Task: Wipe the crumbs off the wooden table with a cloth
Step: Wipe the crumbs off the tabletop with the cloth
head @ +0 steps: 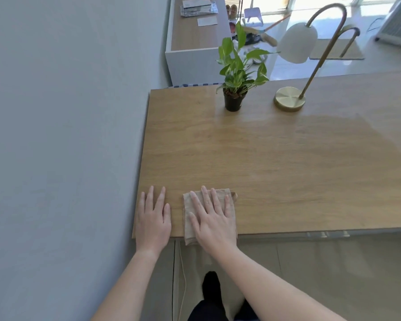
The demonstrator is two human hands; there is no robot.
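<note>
Both hands lay flat at the table's near edge.
Right hand pressed the cloth for wiping; left hand, empty, braced on the wooden table.

Folded beige cloth overhanging table edge

Ahead and to the right of both hands the wooden table lies bare; far ahead stand a potted plant and brass lamp; a wall closes the left.
</note>
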